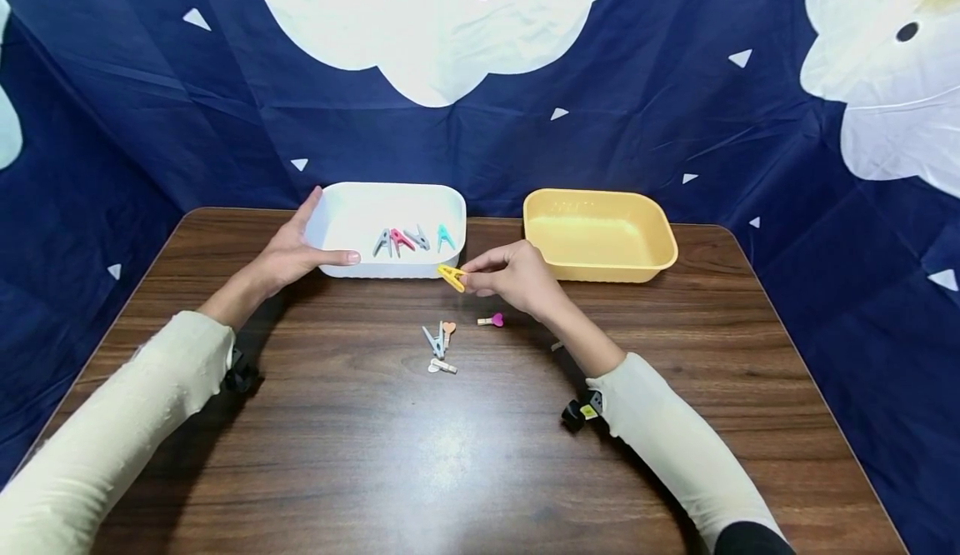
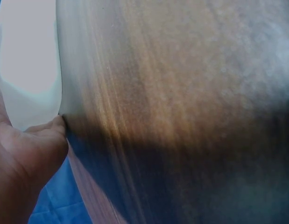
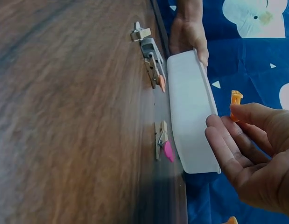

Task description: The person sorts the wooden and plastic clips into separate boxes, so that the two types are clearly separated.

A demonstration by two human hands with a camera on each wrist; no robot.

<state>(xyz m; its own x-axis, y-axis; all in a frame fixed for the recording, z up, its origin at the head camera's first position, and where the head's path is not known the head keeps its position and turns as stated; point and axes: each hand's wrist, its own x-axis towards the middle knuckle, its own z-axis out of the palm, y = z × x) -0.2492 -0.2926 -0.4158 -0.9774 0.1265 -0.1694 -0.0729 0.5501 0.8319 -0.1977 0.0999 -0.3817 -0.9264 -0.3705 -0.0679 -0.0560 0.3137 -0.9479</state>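
My right hand [image 1: 517, 276] pinches a yellow plastic clothespin [image 1: 452, 278] between thumb and fingertips, just off the front right corner of a white bin [image 1: 352, 267]. In the right wrist view the same clothespin [image 3: 236, 99] stands above the bin's rim. Around the bin's left end, my left hand [image 1: 292, 251] holds on, its thumb along the front wall. Inside the bin lie grey clothespins [image 1: 382, 242], a red clothespin [image 1: 401, 239] and a teal clothespin [image 1: 446, 237]. The left wrist view shows the left hand [image 2: 32, 154] against the bin's white wall.
A yellow bin [image 1: 600, 273] stands right of the white one. On the table [image 1: 337, 455] in front lie a light blue clothespin [image 1: 436, 341], a wooden clothespin with an orange heart [image 1: 448, 330], a white-topped one [image 1: 442, 366] and a pink-hearted one [image 1: 491, 320]. Blue cloth [image 1: 487, 155] hangs behind.
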